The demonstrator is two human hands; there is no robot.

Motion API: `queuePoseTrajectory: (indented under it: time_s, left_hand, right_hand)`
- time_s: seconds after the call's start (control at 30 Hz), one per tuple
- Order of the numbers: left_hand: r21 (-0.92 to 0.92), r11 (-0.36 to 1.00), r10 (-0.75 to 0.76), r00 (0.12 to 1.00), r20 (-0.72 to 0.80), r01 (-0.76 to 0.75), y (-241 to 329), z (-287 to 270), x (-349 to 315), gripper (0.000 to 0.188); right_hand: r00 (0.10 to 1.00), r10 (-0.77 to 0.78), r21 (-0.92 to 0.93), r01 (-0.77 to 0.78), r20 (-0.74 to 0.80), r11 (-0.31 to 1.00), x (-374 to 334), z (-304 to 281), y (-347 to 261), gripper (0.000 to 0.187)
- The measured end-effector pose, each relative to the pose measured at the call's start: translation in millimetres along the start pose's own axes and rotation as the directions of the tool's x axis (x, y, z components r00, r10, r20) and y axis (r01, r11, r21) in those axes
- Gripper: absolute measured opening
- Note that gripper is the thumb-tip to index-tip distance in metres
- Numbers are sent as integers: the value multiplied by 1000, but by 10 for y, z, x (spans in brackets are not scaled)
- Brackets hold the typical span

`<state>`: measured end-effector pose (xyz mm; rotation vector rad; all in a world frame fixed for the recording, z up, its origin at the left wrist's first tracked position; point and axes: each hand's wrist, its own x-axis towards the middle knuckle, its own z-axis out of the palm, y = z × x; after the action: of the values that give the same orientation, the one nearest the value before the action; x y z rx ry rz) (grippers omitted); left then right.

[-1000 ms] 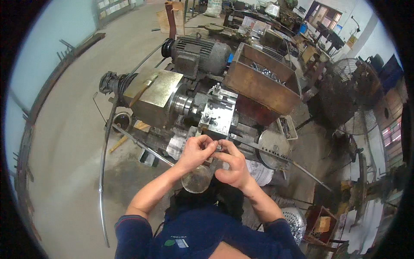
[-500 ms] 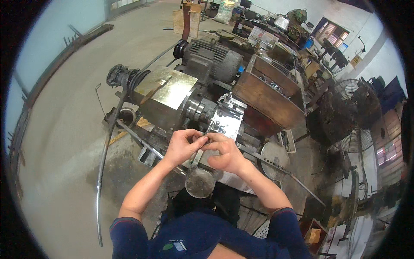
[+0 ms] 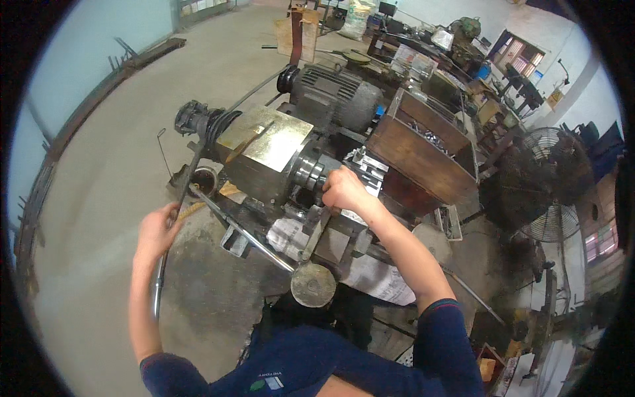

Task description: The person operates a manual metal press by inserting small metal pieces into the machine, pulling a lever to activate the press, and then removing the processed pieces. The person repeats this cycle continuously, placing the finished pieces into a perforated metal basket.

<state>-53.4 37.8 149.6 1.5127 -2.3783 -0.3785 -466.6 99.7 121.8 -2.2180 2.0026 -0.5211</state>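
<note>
A small lathe-like machine stands before me, its headstock topped by a shiny yellowish metal plate [image 3: 283,137]. My right hand [image 3: 345,192] is at the dark round chuck [image 3: 305,167], fingers curled together at its right side. Whatever they pinch is hidden behind the fingers. Off to the left, my left hand [image 3: 157,230] is closed around a long metal lever rod [image 3: 157,301], which slants down beside the machine. Below my right hand, a bar leads to a round metal disc [image 3: 313,286] near my body.
Behind the headstock sits a ribbed electric motor [image 3: 337,96]. A wooden box [image 3: 420,152] with small metal parts stands at the right, and a large caged fan [image 3: 539,165] farther right. A pot [image 3: 204,178] and a slanting metal pipe [image 3: 248,237] lie between lever and machine.
My hands were together in front of the machine, fingers meeting over something small. Now the left has moved out to the lever rod, and the right has gone forward to the chuck.
</note>
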Motion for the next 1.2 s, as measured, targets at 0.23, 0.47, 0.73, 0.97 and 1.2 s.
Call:
queuePoseTrajectory:
  time_s: [0.23, 0.47, 0.73, 0.97, 1.2]
  left_hand:
    - [-124, 928, -329, 930, 166, 351, -839, 228, -774, 33]
    - [258, 906, -334, 941, -51, 336, -763, 668, -715, 27]
    - [621, 720, -267, 950, -164, 310, -2366, 161, -216, 7]
    - [634, 735, -278, 960, -38, 238, -2330, 111, 253, 17]
    - [-370, 928, -205, 781, -590, -36, -1189, 1248, 307, 24]
  right_hand:
    - [979, 164, 252, -189, 119, 949, 163, 66, 8, 25]
    - [979, 188, 202, -199, 75, 959, 260, 105, 83, 20]
    - [929, 369, 284, -354, 1, 891, 241, 64, -202, 24]
    - [956, 228, 225, -185, -183, 957, 119, 78, -96, 22]
    - [917, 250, 294, -157, -312, 943, -827, -452, 158, 19]
